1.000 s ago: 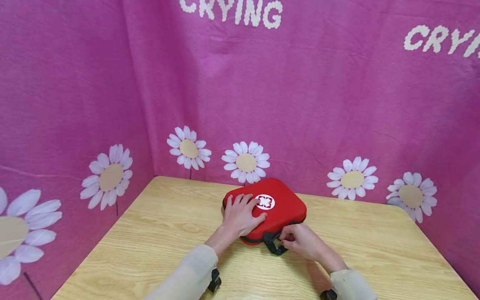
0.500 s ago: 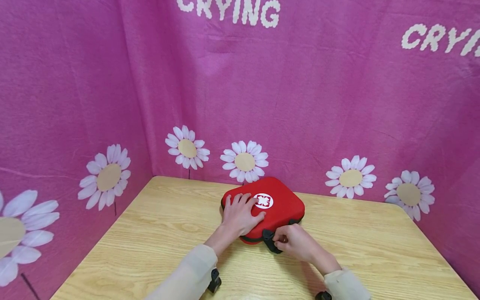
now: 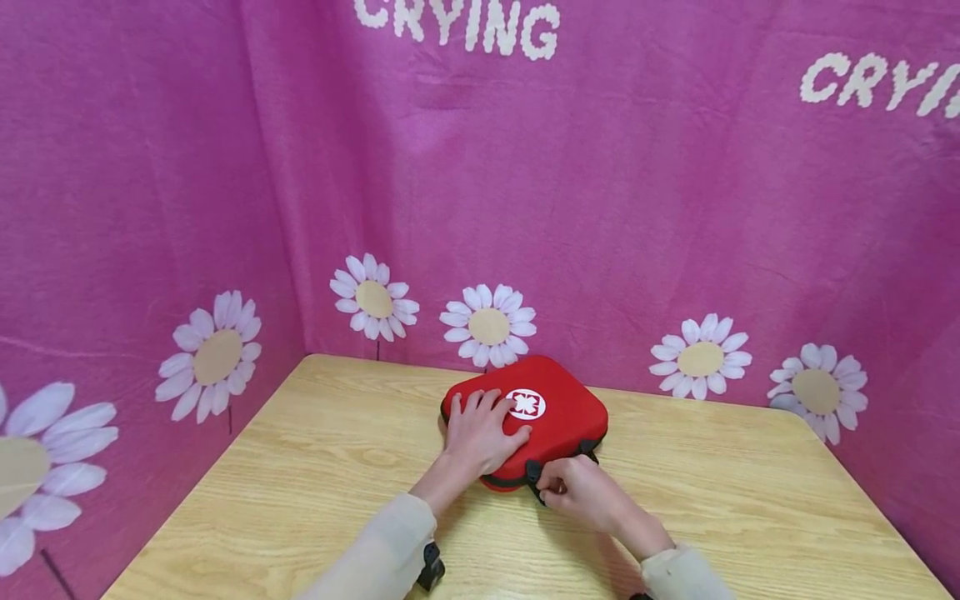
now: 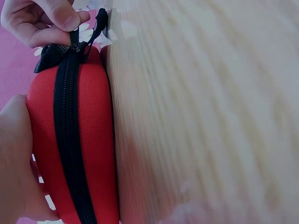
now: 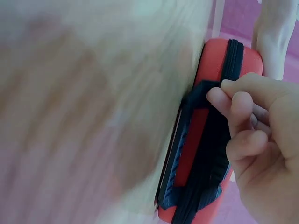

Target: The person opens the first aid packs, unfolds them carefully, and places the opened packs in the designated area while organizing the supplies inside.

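Observation:
A red first-aid case (image 3: 562, 408) with a white round emblem lies on the table, its black zipper (image 4: 69, 112) running along the side. My left hand (image 3: 480, 433) rests on its lid with the fingers spread. At the front edge my right hand (image 3: 581, 492) pinches the zipper pull (image 4: 74, 37) between thumb and forefinger, seen in the left wrist view. Beside those fingers hangs the black carry handle (image 5: 180, 149), partly behind the right hand in the head view. The zipper looks closed along the stretch below the pull in the left wrist view.
The wooden table (image 3: 337, 450) carries the case near its back edge. Close behind stands a pink fabric backdrop (image 3: 600, 208) with printed daisies, and it continues along the left side. A black wrist strap device (image 3: 431, 567) shows at the left sleeve.
My right hand has moved left along the front edge of the case, past the handle to its left end. The left hand has stayed on the lid.

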A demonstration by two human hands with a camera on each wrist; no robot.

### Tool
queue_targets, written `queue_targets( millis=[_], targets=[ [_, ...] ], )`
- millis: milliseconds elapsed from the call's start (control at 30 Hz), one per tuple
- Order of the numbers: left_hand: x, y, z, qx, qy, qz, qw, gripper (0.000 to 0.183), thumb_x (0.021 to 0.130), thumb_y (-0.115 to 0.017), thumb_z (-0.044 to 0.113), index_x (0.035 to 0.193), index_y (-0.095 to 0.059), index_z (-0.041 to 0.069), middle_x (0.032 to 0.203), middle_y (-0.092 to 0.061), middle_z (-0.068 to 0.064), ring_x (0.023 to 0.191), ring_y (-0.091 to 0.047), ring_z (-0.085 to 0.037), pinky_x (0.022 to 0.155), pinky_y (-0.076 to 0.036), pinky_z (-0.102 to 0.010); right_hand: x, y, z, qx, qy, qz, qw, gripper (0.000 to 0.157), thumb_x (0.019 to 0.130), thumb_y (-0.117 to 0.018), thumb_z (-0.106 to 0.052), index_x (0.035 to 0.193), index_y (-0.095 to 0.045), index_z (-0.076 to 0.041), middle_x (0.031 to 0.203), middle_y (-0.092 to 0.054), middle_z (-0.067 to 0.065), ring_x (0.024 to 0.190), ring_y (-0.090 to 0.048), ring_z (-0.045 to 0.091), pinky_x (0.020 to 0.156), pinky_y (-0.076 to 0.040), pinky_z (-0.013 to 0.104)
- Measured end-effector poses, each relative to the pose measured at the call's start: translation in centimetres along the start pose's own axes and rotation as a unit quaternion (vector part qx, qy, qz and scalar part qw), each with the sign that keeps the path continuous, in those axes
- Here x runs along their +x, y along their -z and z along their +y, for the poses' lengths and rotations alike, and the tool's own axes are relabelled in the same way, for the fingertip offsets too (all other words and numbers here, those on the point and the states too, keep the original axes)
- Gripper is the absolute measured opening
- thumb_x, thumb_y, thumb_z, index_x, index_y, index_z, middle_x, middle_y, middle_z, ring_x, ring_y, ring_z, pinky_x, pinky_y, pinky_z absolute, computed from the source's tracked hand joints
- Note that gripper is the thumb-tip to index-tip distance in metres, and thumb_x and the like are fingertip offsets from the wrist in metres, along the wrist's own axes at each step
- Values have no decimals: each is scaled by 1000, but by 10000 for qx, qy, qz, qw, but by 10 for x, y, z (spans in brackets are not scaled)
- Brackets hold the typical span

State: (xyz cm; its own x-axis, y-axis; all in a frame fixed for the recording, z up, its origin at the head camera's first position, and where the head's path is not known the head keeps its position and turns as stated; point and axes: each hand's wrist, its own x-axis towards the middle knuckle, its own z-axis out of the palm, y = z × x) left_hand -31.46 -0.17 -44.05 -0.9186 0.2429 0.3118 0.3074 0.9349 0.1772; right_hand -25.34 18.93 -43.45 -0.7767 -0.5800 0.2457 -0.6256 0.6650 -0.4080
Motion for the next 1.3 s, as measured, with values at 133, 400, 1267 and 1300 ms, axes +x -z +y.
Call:
queue_targets(
  millis=[133, 400, 1267, 1300],
  targets=[
    [0, -2, 0, 14, -7, 23, 10000, 60, 90, -50, 64, 137, -58, 27, 145, -51, -2, 133, -43, -25, 112, -25, -58, 0, -4, -3, -33, -9, 111, 9999, 13, 81, -70, -1, 77, -71, -13, 68, -59, -14, 64, -49, -5, 61, -46, 18],
    [-1, -3, 3, 110, 192, 32, 9998, 61, 90, -53, 63, 138, -56, 27, 144, -51, -3, 132, -44, -26, 112, -25, -60, -1, -12, -9, -114, -46, 394, 9991, 12, 79, -70, 0, 78, -73, -12, 66, -60, -14, 62, -48, -7, 60, -46, 17],
    [-2, 44, -21, 131, -814, -1115, 9903, 45, 92, -61, 51, 129, -64, 25, 122, -55, -3, 118, -47, -22, 99, -39, -48, -19, 8, 23, 572, -374, 369, 9970, 10, 80, -69, 1, 82, -72, -9, 69, -63, -10, 63, -49, -6, 57, -44, 18],
    [-2, 46, -22, 121, -856, -1187, 9892, 45, 92, -61, 51, 129, -64, 25, 123, -56, -3, 119, -47, -21, 100, -39, -48, -19, 8, 26, 588, -370, 354, 9970, 10, 80, -69, 1, 82, -72, -9, 69, -63, -10, 63, -49, -6, 57, -44, 18]
  ],
)
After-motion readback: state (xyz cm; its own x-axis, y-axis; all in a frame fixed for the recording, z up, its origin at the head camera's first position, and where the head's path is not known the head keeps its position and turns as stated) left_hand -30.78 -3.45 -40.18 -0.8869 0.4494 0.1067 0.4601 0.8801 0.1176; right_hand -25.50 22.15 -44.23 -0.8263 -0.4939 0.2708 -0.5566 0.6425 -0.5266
